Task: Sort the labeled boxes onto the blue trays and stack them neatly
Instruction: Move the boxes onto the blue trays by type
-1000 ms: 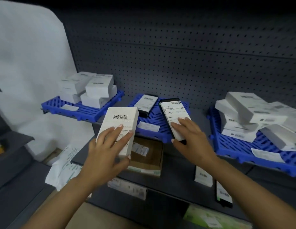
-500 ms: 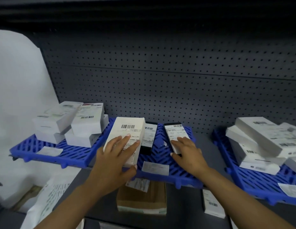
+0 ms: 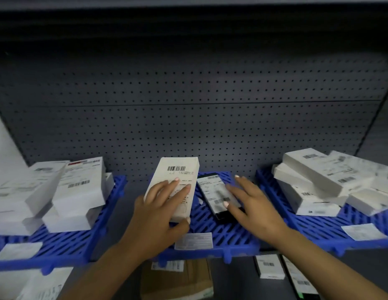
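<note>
Left blue tray (image 3: 58, 250): pile of white boxes (image 3: 65, 195), loose label at front. Left hand (image 3: 158, 215) grips white barcode box (image 3: 175, 185), fingers on top, thumb under near end, box tilted over middle tray (image 3: 223, 237). Black labeled box (image 3: 219, 195) flat on middle tray; right hand (image 3: 253, 204) rests on it, fingers straight, not clenched. Right tray (image 3: 331, 228): untidy white stack (image 3: 318, 182). Brown carton (image 3: 177, 280) below.
</note>
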The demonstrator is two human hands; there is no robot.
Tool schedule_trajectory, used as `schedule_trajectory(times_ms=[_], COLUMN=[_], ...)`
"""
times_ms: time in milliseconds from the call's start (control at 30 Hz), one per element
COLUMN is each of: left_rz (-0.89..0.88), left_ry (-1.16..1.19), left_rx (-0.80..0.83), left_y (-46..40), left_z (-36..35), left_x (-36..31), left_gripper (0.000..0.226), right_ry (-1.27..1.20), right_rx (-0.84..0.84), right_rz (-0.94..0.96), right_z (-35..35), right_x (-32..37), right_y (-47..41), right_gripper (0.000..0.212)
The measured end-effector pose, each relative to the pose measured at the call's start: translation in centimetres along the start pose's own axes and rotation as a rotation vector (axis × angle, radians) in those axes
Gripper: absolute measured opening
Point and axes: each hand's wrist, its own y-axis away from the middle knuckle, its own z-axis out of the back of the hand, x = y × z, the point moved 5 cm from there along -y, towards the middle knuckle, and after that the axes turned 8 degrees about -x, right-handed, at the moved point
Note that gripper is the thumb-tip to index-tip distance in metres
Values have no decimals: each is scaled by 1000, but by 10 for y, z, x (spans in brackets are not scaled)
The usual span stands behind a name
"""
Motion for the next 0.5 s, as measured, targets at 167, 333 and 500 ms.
schedule_trajectory(times_ms=[167,333,500], left_rz=[-87,-151,-196], left_ry=[96,132,141], left_rx=[-30,9,18], left_y=[-47,-87,-123], left_z=[-3,-15,-38], left_x=[-53,-120,-186], left_gripper=[69,75,74], right_ry=[106,208,263], right_rx=[-180,-277,-287], right_rz=[0,-72,-146], right_z=[72,128,165], right_x=[-33,-86,-146], right_y=[16,37,59], right_gripper=[63,62,67])
